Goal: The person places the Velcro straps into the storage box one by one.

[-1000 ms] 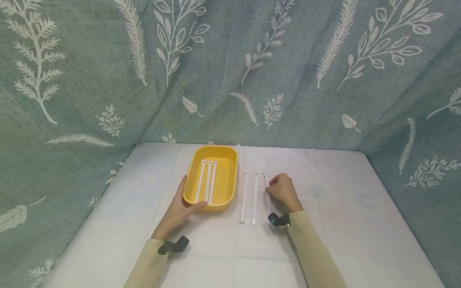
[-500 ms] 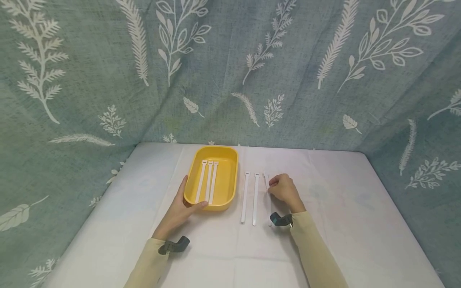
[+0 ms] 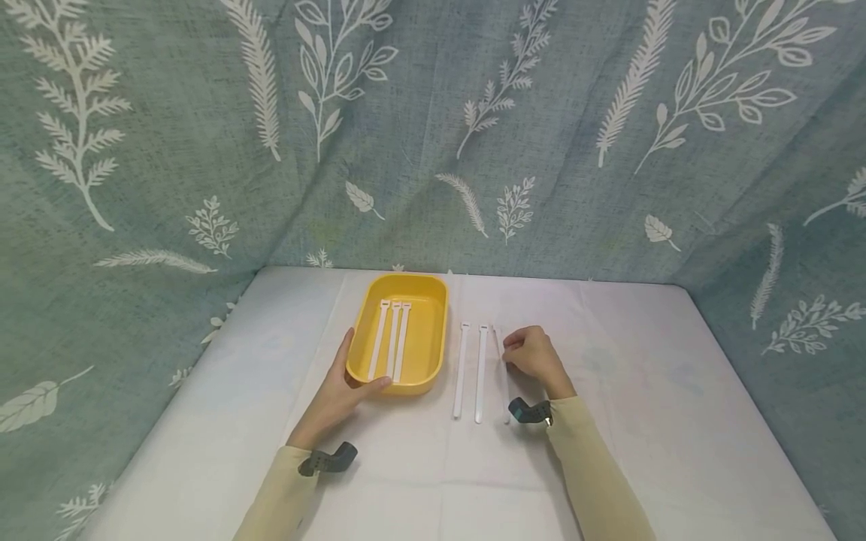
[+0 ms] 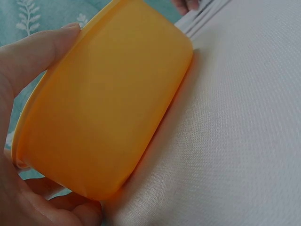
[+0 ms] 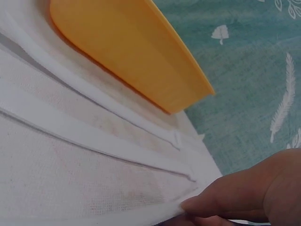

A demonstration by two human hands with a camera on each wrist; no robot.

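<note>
My left hand (image 3: 338,398) grips the near left corner of a yellow plastic tray (image 3: 433,368), thumb over the rim and fingers around the side and underneath. Three white strap-type cable ties (image 3: 391,342) with slotted heads lie side by side in the tray. To its right, two more white cable ties (image 3: 461,372) lie lengthwise on the cloth. My right hand (image 3: 536,359) pinches a third white cable tie (image 5: 141,216) near its head, between thumb and fingertips. This strap is turned edge-up and shows thin in the head view; the fingers hide part of it.
A white cloth (image 3: 406,488) covers the table. Behind and beside it hangs a green-blue curtain (image 3: 419,150) with white leaf prints. A dark wrist-worn camera (image 3: 328,460) sits on the left wrist and another dark camera (image 3: 529,412) on the right.
The cable tie in my right hand has turned onto its edge, its head end shifting slightly left. My left hand and the tray stay in place.
</note>
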